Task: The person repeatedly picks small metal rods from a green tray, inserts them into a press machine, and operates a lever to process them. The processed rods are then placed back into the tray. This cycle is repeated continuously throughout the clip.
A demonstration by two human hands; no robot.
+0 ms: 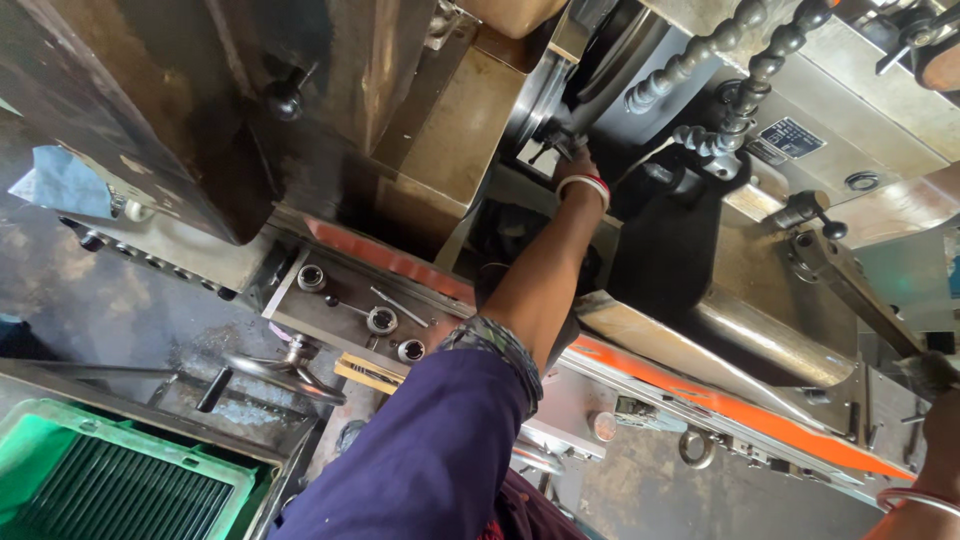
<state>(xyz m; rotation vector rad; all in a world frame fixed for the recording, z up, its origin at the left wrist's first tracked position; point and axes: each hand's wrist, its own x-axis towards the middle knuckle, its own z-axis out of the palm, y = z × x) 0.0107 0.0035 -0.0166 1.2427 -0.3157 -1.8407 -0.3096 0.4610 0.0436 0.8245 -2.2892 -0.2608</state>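
My left arm, in a purple sleeve with bangles at the wrist, reaches deep into a lathe. My left hand [577,160] is closed around a small metal part [556,148] at the face of the round chuck [545,95]. Most of its fingers are hidden behind the wrist. At the right edge, my right hand [932,375], also with bangles on the wrist, grips the end of a long metal lever [850,285] that runs up to a pivot with a black knob [833,229].
Two black segmented coolant hoses [740,90] hang above the chuck. A dark machine guard with a black knob [284,97] fills the upper left. A handwheel [290,372] and a green plastic crate [90,480] sit at the lower left. An orange strip [700,395] edges the machine bed.
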